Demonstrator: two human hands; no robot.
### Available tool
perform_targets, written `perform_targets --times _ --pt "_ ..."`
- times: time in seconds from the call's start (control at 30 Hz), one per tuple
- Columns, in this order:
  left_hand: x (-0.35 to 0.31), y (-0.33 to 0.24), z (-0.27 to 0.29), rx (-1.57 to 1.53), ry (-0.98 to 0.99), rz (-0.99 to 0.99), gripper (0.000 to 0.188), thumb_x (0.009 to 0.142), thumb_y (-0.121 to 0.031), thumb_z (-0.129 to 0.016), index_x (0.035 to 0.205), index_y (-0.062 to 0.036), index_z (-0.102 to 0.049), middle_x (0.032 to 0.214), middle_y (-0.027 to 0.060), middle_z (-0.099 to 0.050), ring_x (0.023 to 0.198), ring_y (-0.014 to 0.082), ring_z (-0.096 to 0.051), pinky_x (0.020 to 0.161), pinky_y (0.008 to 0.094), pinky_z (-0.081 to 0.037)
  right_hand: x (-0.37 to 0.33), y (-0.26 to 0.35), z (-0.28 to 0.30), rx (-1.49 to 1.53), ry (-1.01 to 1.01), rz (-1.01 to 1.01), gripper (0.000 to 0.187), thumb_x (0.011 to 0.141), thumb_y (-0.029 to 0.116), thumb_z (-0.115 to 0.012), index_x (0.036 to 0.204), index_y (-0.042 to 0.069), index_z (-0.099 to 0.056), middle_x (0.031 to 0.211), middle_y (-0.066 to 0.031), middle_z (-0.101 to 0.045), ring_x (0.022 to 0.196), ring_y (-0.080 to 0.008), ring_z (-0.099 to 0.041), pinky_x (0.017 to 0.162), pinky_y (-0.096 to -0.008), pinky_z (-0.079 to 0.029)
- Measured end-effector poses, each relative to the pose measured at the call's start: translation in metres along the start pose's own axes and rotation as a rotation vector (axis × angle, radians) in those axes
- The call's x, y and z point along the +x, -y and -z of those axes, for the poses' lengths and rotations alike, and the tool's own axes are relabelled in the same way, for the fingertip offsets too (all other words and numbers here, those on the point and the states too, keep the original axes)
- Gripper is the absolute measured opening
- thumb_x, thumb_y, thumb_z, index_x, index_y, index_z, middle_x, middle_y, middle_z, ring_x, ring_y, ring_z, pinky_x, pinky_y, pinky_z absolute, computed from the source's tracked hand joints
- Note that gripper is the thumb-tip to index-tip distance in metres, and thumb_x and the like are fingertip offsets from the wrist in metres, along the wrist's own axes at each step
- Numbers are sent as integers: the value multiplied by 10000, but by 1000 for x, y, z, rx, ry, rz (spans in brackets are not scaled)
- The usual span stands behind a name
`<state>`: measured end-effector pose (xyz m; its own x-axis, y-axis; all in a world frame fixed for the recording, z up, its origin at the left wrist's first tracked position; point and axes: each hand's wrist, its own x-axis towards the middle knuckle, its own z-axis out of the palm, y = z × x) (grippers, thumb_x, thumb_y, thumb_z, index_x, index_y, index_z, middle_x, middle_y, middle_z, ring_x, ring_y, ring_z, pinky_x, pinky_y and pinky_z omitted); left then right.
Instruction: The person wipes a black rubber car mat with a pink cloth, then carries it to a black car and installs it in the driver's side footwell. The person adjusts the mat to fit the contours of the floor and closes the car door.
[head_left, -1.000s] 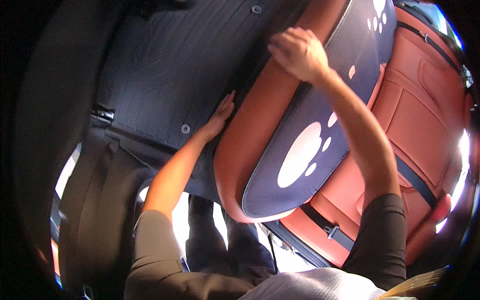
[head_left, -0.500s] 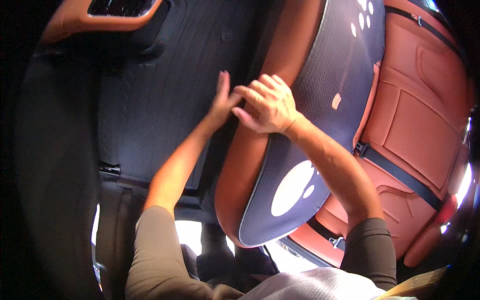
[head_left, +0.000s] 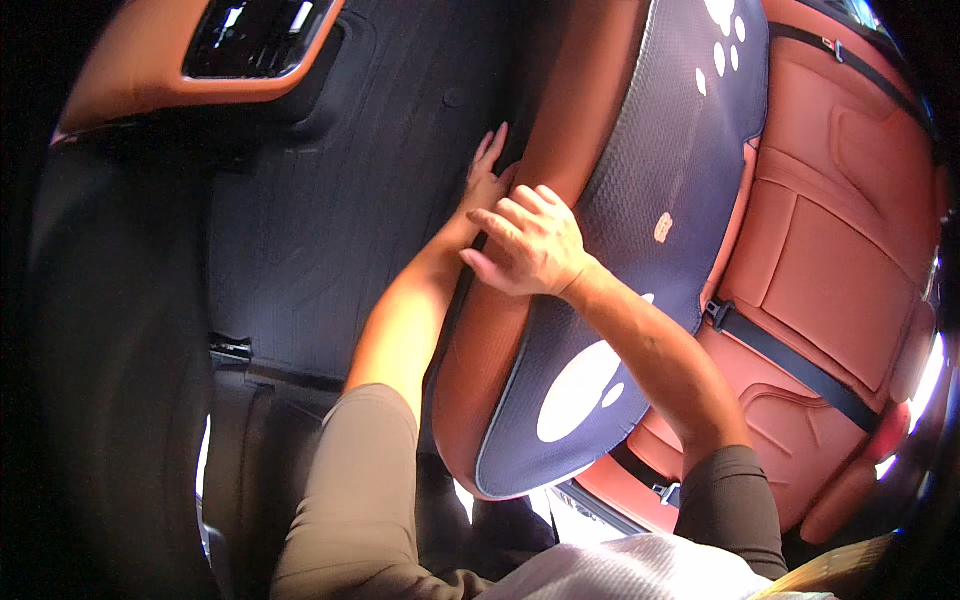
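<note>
A navy seat cover (head_left: pixel 650 150) with white paw-like spots lies over a car's brown leather seat bench (head_left: pixel 580 100). Against the lower front of that bench, my left hand (head_left: pixel 487 178) reaches down with fingers stretched out. Part of it is hidden by the seat edge and by my other hand. My right hand (head_left: pixel 535 243) rests on the rounded brown front edge, beside the cover's border. Its fingers are loosely bent, the thumb stands apart, and nothing shows in its grasp.
Left of the seat runs a dark floor mat (head_left: pixel 320 230). A brown console (head_left: pixel 130 70) with a glossy dark panel stands at the far left. The brown backrest (head_left: pixel 840 270) rises on the right, with a black seat belt (head_left: pixel 800 360) across it. A dark surface (head_left: pixel 110 330) fills the left side.
My left hand has moved right, in against the seat's front, and its forearm has swung rightward. My right hand appears slightly lower in view, still on the seat edge. The view has shifted slightly.
</note>
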<state>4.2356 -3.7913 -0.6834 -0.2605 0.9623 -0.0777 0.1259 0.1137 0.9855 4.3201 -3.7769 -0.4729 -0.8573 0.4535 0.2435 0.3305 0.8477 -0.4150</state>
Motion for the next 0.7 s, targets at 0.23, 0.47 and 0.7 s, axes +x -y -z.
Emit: perform_targets --times 0.23,0.47,0.7 --pt "-23 17 -10 -191 102 81 637 966 -211 -527 1516 -121 -218 1477 229 -345 1364 372 -354 1126 428 -302 -2 -5 -4 -15 -5 11 375 718 372 -739 945 78 -682 748 -38 -578 705 -213 -531 658 -344 -409" --pt "-84 18 3 -513 155 18 581 1014 -248 -443 1503 -36 -209 1518 222 -271 1383 339 -322 1151 415 -252 -2 -5 -7 -72 -10 25 384 724 366 -743 950 65 -667 722 -50 -560 684 -225 -532 643 -350 -421" --pt "-107 25 10 -269 127 -25 563 1024 -255 -425 1501 -26 -232 1553 201 -208 1438 323 -222 1157 407 -234 -5 -10 -13 -81 39 26 319 748 362 -732 902 86 -695 729 -52 -582 703 -232 -553 652 -354 -433"
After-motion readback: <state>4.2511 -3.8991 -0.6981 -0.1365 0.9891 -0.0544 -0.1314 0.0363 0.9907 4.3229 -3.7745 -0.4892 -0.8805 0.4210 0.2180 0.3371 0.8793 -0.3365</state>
